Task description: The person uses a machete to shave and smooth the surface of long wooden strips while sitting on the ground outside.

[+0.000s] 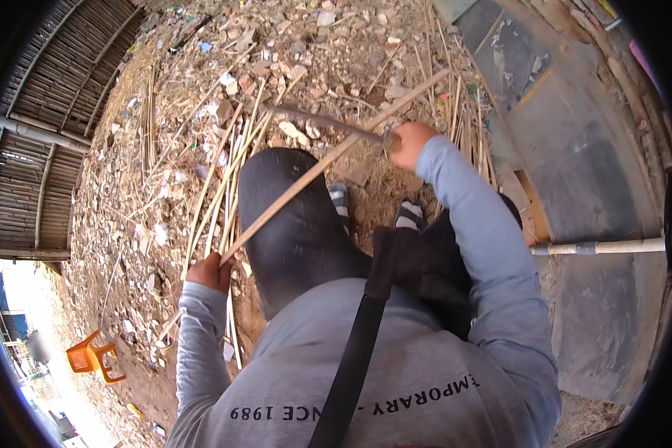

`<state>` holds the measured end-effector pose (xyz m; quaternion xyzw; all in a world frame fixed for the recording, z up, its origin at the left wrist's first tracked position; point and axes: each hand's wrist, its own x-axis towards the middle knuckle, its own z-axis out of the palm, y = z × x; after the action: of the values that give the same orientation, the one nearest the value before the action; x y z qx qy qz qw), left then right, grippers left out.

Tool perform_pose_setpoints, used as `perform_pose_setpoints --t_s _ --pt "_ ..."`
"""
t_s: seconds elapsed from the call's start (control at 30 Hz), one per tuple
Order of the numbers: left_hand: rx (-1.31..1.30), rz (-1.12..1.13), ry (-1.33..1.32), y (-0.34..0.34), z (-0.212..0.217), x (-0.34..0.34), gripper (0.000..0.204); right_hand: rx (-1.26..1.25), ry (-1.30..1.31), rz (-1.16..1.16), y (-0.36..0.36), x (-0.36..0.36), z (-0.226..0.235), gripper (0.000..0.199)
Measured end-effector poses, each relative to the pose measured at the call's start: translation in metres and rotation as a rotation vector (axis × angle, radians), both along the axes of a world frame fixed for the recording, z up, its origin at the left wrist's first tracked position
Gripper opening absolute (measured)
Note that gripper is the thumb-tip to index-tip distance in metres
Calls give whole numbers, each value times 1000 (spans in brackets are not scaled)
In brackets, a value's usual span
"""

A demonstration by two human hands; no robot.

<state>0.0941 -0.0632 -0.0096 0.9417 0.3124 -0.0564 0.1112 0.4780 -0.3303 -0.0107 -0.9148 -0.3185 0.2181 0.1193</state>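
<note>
My left hand (pixel 211 273) is closed around the lower part of a long, pale bamboo strip (pixel 295 192). The strip slants up and to the right, passing over my left knee. My right hand (pixel 412 145) grips the handle of a long, dark-bladed knife (pixel 313 119). Its blade points left and crosses the strip a little beyond my knees. They look to be touching there, though the exact contact is too small to make out. More thin split strips (pixel 220 183) lie on the ground beside my left leg, close to my left hand.
Rubble and dry straw (pixel 157 231) cover the ground. Further strips (pixel 463 112) lie beyond my right hand. Grey sheets (pixel 575 157) and a pale pole (pixel 605 246) are on the right. A bamboo-slat wall (pixel 37 172) stands left, an orange plastic chair (pixel 89 357) lower left.
</note>
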Motion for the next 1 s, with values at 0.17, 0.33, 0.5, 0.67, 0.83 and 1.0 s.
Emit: perform_pose_setpoints --t_s 0.17,0.33,0.5,0.67,0.83,1.0 --pt "5 -1 -21 -4 8 11 35 53 -43 -109 -19 29 -3 30" --pt "-46 52 -4 -13 15 6 37 31 -38 -59 -19 21 -7 31" --pt "-16 -10 3 -1 6 5 36 107 -95 -156 -24 18 -4 34" --pt "-2 21 6 1 2 2 37 74 -21 -237 -36 45 -21 30" --pt "-22 -17 51 6 8 6 37 198 -112 -264 -40 34 -2 35" --pt "-50 -6 43 9 8 -6 37 73 -69 -178 -44 46 -17 36"
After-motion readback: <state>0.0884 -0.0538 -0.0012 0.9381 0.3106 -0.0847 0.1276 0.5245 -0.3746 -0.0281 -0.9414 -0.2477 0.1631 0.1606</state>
